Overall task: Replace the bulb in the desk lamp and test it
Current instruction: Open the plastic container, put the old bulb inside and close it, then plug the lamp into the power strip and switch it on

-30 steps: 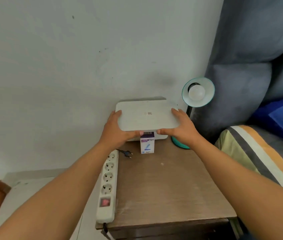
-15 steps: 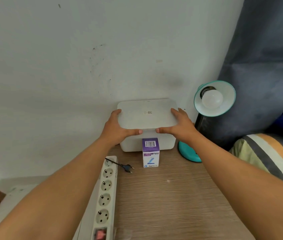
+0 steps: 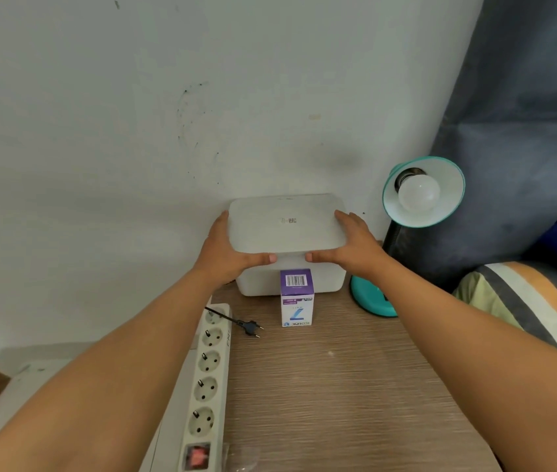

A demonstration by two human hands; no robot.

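A teal desk lamp (image 3: 374, 298) stands at the table's back right, its shade (image 3: 444, 185) tipped toward me with a white bulb (image 3: 418, 194) in the socket. A purple and white bulb carton (image 3: 296, 298) stands upright in front of a white plastic box (image 3: 260, 284) at the wall. My left hand (image 3: 227, 255) and my right hand (image 3: 355, 248) grip the two ends of the box's white lid (image 3: 285, 223), which sits on top of the box. The lamp's black plug (image 3: 251, 327) lies loose on the table.
A white power strip (image 3: 207, 386) with a red switch runs along the wooden table's (image 3: 338, 403) left edge. A grey curtain hangs at right, above a striped pillow (image 3: 526, 294). The white wall is right behind the box.
The view has dropped and shifted left, so the lamp sits further right in frame. Both hands have kept their grip on the lid, which has come down onto the box.
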